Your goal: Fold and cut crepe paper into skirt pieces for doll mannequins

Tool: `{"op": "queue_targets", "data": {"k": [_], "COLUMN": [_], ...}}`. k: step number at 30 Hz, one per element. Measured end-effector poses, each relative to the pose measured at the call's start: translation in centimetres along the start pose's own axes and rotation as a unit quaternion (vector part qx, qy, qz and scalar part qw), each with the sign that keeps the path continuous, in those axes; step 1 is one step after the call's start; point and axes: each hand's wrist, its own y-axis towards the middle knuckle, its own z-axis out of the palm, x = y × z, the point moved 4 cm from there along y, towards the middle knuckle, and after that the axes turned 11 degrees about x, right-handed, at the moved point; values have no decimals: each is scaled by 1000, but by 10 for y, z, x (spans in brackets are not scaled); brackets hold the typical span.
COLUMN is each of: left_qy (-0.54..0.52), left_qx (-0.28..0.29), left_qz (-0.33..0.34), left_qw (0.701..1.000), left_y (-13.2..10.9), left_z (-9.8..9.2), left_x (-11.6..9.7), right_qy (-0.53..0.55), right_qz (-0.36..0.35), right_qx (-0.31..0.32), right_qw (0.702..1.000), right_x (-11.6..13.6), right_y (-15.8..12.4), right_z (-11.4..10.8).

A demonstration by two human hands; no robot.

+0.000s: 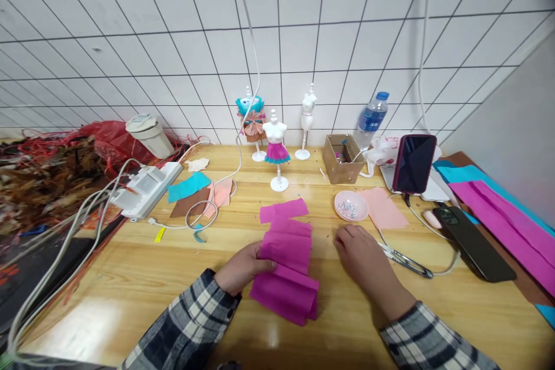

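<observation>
My left hand (245, 267) pinches the left edge of a folded magenta crepe paper strip (284, 295), thumb on top. Its far end lies near a separate magenta piece (284, 210) on the table. My right hand (358, 248) rests on the wood with fingers curled under; whatever they may hold is hidden. Just beyond it is a pink dish (351, 206) with small shiny bits inside. Scissors (407, 260) lie to the right of that hand. A small white dress form (276, 133) wears a magenta skirt with a teal hem.
Behind stand a decorated dress form (252, 121) and a bare one (307, 121). A cardboard box (342, 165), water bottle (373, 118), upright phone (416, 163) and dark phone (474, 243) are rightward. Leftward are paper scraps (189, 187), a coiled cable (202, 202) and a power strip (150, 191).
</observation>
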Motion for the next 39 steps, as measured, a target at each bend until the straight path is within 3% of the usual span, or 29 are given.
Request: {"op": "queue_targets", "data": {"k": [3,6,13,23,30,35,39], "left_qy": [11,-1,48,111,88,44,43], "left_qx": [-10,-27,-61,-77,-85,-87,-92], "left_qz": [0,-17,-7,-7,-16,4,16], "left_qw": [1000,1000,997,991,992,995,995], "left_y": [-1,-2,1,2,2,0,-3], "left_z": [1,3,4,3,4,5,5], "left_x": [0,1,4,6,5,7,7], "right_qy": [15,0,-24,-13,-28,128,353], "right_qz": [7,8,-24,67,83,50,-10], "right_qx": [14,-27,-31,-68,15,-30,160], "right_qw": [1000,1000,999,995,996,990,922], "right_x": [-1,-4,-16,-65,-98,-70,-10], "right_y": [-4,-6,-18,-53,-73,-80,-71], "right_z": [-6,-13,-8,-26,-12,-13,-5]}}
